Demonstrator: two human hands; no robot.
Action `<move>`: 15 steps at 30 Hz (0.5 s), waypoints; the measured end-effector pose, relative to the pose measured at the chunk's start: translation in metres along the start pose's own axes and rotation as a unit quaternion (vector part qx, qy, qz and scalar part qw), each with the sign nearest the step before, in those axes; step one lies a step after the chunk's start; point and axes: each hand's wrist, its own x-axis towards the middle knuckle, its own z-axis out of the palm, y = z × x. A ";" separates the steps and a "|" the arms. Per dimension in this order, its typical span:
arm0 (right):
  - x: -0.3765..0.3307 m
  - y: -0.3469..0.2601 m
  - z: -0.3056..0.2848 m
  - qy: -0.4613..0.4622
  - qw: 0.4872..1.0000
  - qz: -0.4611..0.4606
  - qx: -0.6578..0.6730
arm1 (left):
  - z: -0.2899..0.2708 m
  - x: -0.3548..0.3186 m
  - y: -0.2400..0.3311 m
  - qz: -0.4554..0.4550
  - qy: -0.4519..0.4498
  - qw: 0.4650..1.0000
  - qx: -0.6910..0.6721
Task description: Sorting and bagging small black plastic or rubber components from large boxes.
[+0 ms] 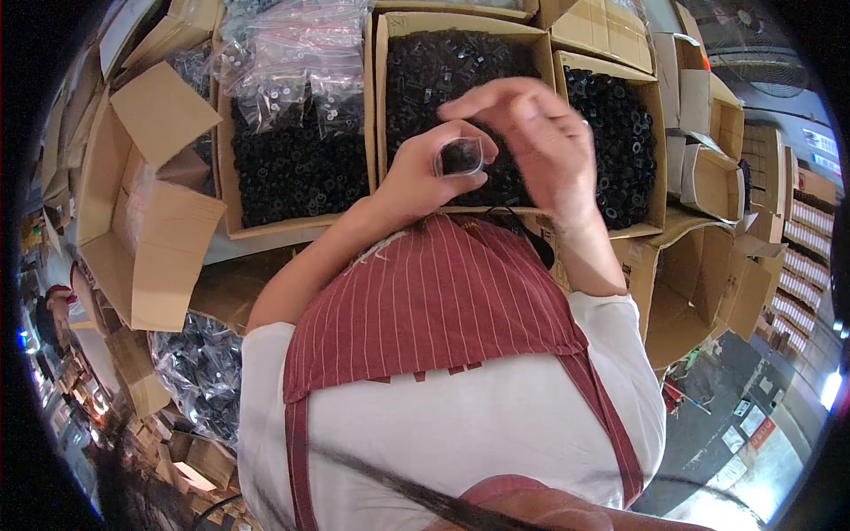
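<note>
My left hand (409, 177) is wrapped round a small clear plastic bag or cup (437, 162) with its mouth facing up; something dark shows inside. Just to its right, my right hand (553, 146) hangs over the boxes, fingers apart and slightly blurred, with nothing visible in it. Below both hands stands a cardboard box (382, 97) of small black parts (434, 57). The box on the left holds black ring-shaped parts (297, 177), with clear zip bags (305, 62) of parts lying on them. Larger black rings (624, 168) fill the right box.
Opened cardboard cartons stand at the left (168, 257) and right (686, 292). A clear bag of dark parts (199, 367) is low on the left. Smaller cartons (715, 181) are stacked at far right. Another person's arm (62, 301) shows at the left rim.
</note>
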 end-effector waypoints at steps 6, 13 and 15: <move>0.001 0.016 -0.162 0.268 0.806 -0.078 -0.521 | -0.006 -0.006 0.005 0.080 0.043 0.996 -0.023; -0.070 0.090 -0.204 0.083 0.528 0.146 -0.833 | -0.006 -0.003 -0.001 0.058 0.023 0.997 -0.048; -0.069 0.073 -0.183 0.075 0.562 0.157 -0.809 | -0.007 -0.003 -0.005 0.071 0.036 0.996 -0.049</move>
